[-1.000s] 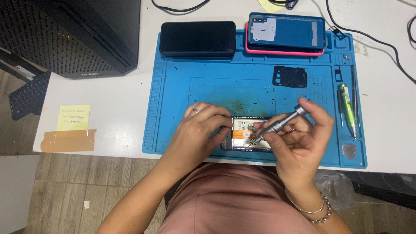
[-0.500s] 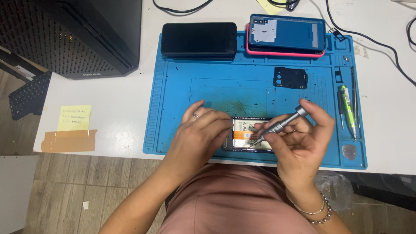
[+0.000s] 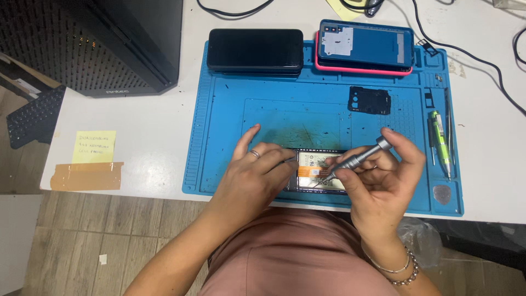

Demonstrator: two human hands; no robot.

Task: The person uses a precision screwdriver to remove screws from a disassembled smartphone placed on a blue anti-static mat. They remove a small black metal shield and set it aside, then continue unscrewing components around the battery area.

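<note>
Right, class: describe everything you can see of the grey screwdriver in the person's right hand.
The screwdriver is a slim precision tool that looks like grey metal, with a ribbed shaft and a round cap at its upper end. It lies tilted, cap up to the right, tip down to the left. The right hand pinches it, one fingertip against the cap. Its tip meets the opened phone near an orange strip, above the blue mat. The left hand steadies the phone.

The left hand (image 3: 249, 178) wears a silver ring (image 3: 255, 154); the right hand (image 3: 381, 181) has a beaded bracelet (image 3: 402, 268). Arms are bare; the top is dusty pink.
</note>
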